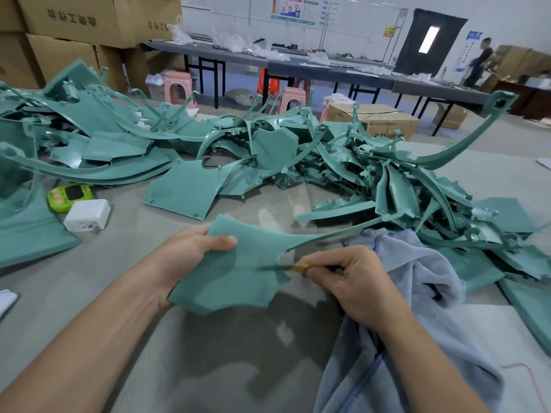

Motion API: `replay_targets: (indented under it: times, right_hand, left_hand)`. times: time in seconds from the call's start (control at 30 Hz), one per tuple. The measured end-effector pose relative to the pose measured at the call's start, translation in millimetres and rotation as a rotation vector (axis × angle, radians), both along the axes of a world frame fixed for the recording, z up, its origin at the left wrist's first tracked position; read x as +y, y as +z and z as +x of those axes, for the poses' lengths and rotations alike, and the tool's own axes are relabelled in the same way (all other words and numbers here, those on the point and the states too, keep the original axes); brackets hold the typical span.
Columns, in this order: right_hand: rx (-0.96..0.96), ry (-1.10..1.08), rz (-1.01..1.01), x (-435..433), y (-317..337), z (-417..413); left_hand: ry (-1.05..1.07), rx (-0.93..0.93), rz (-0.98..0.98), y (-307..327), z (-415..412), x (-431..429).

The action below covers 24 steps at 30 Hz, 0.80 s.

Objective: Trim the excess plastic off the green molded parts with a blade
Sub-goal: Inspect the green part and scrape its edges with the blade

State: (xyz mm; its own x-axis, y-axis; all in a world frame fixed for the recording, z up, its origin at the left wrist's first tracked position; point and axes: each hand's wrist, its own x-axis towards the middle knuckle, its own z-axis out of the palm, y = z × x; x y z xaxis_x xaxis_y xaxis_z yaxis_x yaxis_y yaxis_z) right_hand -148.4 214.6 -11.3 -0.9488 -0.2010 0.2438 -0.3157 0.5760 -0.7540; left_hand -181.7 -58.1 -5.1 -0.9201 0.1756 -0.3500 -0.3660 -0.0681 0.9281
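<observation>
Holding a flat green part point(235, 263) up over the desk point(208, 353), the left hand point(190, 251) grips its edge. The right hand point(346, 278) pinches a small blade point(286, 268) against it.

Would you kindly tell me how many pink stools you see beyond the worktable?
2. The left pink stool stands by the stacked cardboard boxes; the right pink stool peeks over the pile of green parts, which may hide others.

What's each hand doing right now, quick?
Left hand: grips the green molded part by its edge, thumb on top.
Right hand: pinches the blade against the part.
</observation>
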Motion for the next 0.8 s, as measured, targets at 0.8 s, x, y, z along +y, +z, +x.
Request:
replay_targets:
  times: [0.8]
  right_hand:
    - [-0.021, -0.129, -0.169, 2.3, 4.5, -2.2]
  left_hand:
    - [0.251, 0.005, 0.085, 0.3, -3.2, 1.0]
